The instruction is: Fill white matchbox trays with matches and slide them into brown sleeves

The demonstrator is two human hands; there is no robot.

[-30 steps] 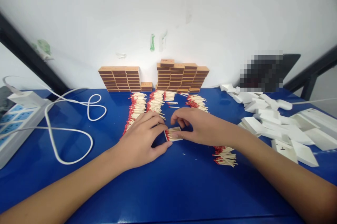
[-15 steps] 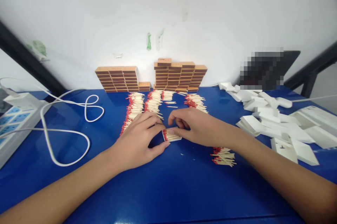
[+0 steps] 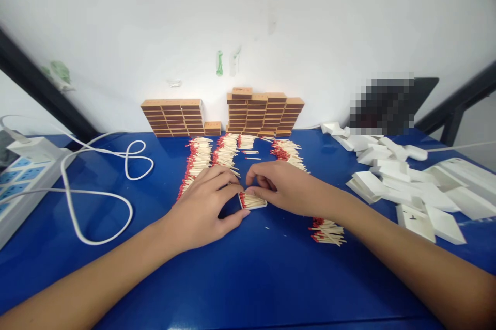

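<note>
One small white cardboard tray of red-tipped matches [image 3: 253, 201] lies on the blue counter [image 3: 248, 278] between the hands. The left hand [image 3: 201, 211] grasps its near-left end with fingers [image 3: 220, 179] and thumb, and the right hand [image 3: 289, 188] pinches its far edge. Too hard a squeeze could buckle the thin tray and spill matches. There are two stacks of brown matchboxes [image 3: 176, 117] and one loose heap of matches [image 3: 327, 231]; the rows of matches [image 3: 199, 157] are past counting.

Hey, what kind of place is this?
Probably a hand-packing bench for matches: rows of loose red-tipped matches on a blue table, stacked brown matchboxes against the wall, and a filled tray held between the left hand and right hand.
</note>
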